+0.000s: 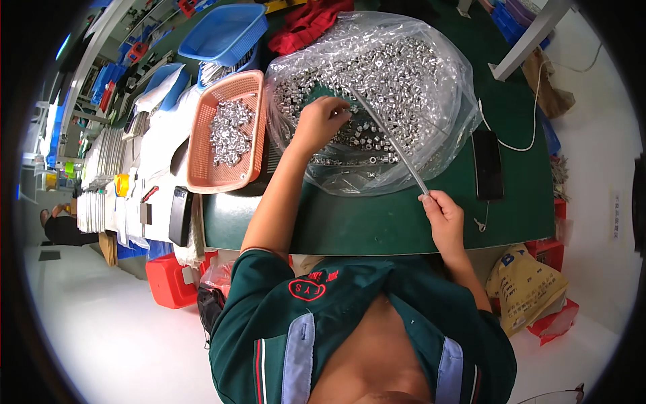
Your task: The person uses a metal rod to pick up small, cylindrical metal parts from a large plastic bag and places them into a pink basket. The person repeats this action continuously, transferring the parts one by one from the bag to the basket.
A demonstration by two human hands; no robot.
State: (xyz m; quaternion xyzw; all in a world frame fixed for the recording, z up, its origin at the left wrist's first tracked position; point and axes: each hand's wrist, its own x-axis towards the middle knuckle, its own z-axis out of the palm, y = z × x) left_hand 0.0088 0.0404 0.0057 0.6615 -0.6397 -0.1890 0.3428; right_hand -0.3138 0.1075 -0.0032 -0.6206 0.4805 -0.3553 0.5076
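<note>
In front of me a large clear plastic bag (377, 183) lies spread on the green table, filled with small shiny metal ring-like parts (410, 71). My right hand (444, 219) grips the near end of a long thin metal rod (397, 148) between thumb and fingers. From there the rod slants up and left across the heap, its far end resting among the parts. Over the left side of the heap is my left hand (323, 122), its fingers curled in toward the thumb; whatever they hold, if anything, is too small to make out.
An orange plastic basket (194, 158) with more metal parts stands left of the bag. Behind it are a blue basket (225, 34) and a red cloth (309, 25). A black phone (487, 165) with a white cable lies at right. A metal post (531, 44) rises far right.
</note>
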